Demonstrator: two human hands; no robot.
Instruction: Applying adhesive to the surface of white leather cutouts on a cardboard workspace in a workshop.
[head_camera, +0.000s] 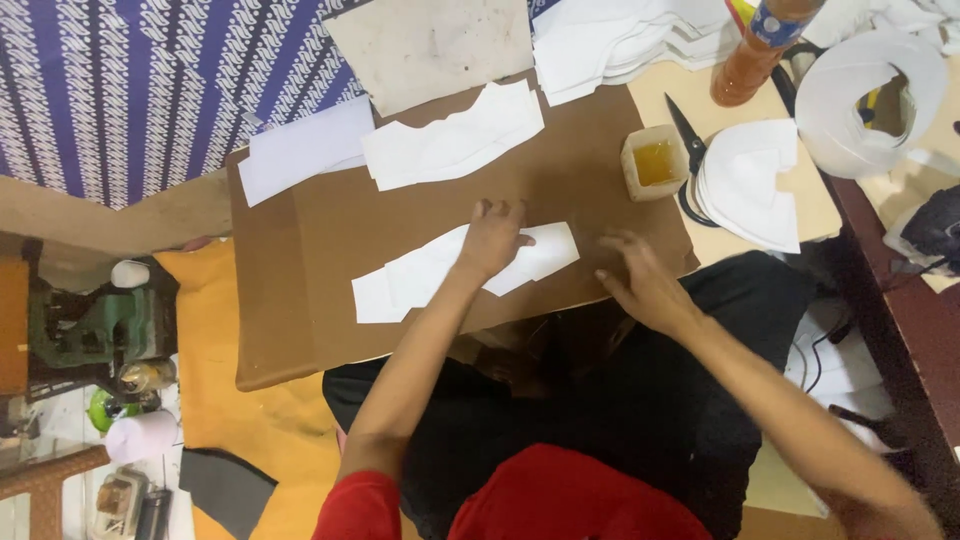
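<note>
White cutout (465, 272): under my left fingertips, flat on brown board (330, 240).
Left hand (492, 240): fingers spread, pressing it down.
Right hand (645, 285): fingers loosely apart, empty, just right of cutout.
Glue cup (655, 162): beyond right fingers.

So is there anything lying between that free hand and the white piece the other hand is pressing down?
Nothing visible does. The left hand presses on the white cut piece, and the right hand rests on the brown board just beside its end. Only bare board lies between. The small cup of yellow liquid stands farther back.
</note>
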